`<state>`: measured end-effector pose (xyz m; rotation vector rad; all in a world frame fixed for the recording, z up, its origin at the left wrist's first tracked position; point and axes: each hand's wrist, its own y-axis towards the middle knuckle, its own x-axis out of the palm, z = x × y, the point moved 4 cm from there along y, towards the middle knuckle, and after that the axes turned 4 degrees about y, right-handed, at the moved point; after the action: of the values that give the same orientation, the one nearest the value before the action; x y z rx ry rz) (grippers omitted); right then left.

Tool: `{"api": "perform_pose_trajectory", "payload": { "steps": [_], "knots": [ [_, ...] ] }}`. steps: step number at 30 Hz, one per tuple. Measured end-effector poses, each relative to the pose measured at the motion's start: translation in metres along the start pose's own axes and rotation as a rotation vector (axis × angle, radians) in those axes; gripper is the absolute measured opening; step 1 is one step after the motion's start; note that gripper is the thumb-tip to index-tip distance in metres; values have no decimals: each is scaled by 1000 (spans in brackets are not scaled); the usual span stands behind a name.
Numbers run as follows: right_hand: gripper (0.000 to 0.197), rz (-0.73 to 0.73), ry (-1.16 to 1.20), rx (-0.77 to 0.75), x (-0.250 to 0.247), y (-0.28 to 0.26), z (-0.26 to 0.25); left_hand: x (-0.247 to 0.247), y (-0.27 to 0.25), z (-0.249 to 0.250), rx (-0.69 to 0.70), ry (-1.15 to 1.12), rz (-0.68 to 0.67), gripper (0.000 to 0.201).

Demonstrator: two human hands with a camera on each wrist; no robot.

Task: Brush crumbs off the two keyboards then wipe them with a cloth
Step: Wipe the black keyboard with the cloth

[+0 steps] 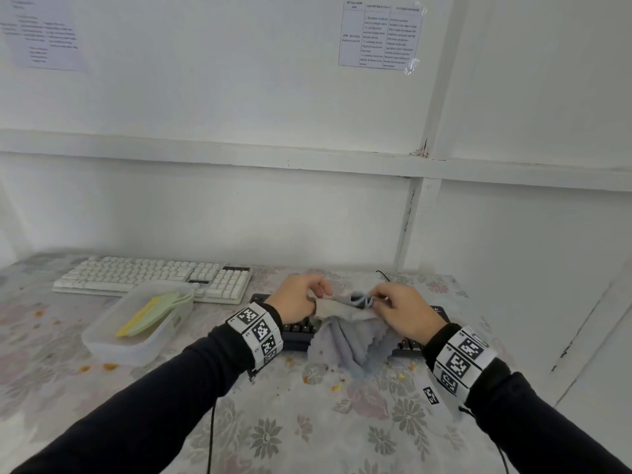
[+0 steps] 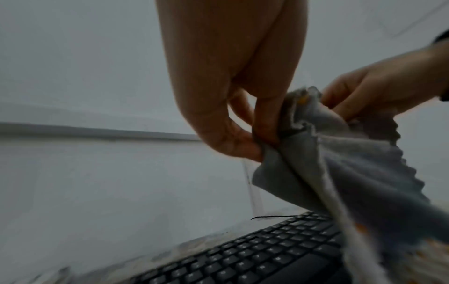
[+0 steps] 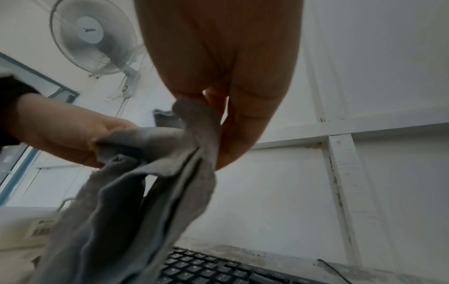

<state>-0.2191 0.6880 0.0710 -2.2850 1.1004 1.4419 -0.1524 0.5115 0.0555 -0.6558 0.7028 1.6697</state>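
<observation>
Left hand [image 1: 298,299] and right hand [image 1: 407,314] both pinch the grey scallop-edged cloth [image 1: 355,340], raised over the black keyboard [image 2: 255,257]; white keyboard [image 1: 154,278] behind.

Head view bright, even; wrist views dim, blurred.

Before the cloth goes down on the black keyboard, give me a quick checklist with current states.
1. Left hand grips the grey scallop-edged cloth: ok.
2. Right hand pinches the cloth: ok.
3. Cloth clean: not ok, orange specks on it.
4. Black keyboard under the cloth: ok.
5. Green brush put away in clear plastic tub: ok.
6. White keyboard crumb-free: cannot tell.
</observation>
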Motion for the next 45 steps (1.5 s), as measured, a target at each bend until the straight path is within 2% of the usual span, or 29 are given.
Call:
{"api": "perform_pose_trajectory", "payload": {
  "steps": [2,4,6,9,11,13,15,17,18,20,22,24,25,28,30,32,34,35,37,38,41,42,45],
  "knots": [
    [22,105,57,65,-5,-1,4,-7,-3,-8,-22,26,28,21],
    [30,161,100,115,-10,-3,9,-12,-5,-14,-40,109,-18,15],
    [31,212,132,151,-14,-5,10,-16,-6,-24,-127,66,-12,21],
    [8,296,180,113,-19,-6,4,-16,-8,-36,-352,-337,-74,22],
    [9,334,211,67,-22,-6,-2,-19,-6,-35,-394,-563,-41,21],
    [16,308,253,38,-24,-3,-6,-26,-7,-32,-398,-679,8,25],
    [24,256,274,4,-25,0,-8,-30,-8,-29,-354,-655,-40,27],
    [41,174,167,12,-20,1,-8,-32,-11,-28,-277,-622,-105,28],
    [42,164,72,11,-18,0,-9,-32,-12,-28,-248,-637,-135,24],
    [36,154,13,-22,-10,-4,-22,-29,-16,-22,-207,-647,-174,14],
    [40,18,131,-67,6,-7,-46,-24,-18,-8,-164,-621,-187,12],
    [23,-141,266,-82,22,-10,-72,-19,-18,6,-123,-588,-159,17],
    [19,-165,291,-104,26,-9,-78,-18,-17,10,-114,-572,-132,20],
    [26,-83,225,-116,19,0,-73,-29,-13,8,-147,-595,-45,26],
    [20,24,192,-68,6,5,-63,-46,-13,1,-143,-532,1,24],
    [27,211,175,-56,-8,9,-50,-62,-14,-4,-106,-286,-46,15],
    [23,253,176,-16,-14,9,-46,-70,-14,-8,-70,10,-107,25],
    [17,246,190,8,-13,10,-46,-71,-15,-8,-52,122,-86,33],
    [11,294,202,-15,-17,11,-49,-74,-16,-6,-21,200,-8,40],
    [13,320,191,-43,-20,11,-52,-76,-17,-5,-4,194,17,36],
    [20,387,154,-70,-28,13,-53,-81,-19,-5,44,227,1,26],
    [21,403,145,-70,-30,14,-53,-85,-19,-6,66,252,56,24],
    [21,402,136,-95,-35,14,-54,-106,-22,-8,63,388,331,16]
  ]
}}
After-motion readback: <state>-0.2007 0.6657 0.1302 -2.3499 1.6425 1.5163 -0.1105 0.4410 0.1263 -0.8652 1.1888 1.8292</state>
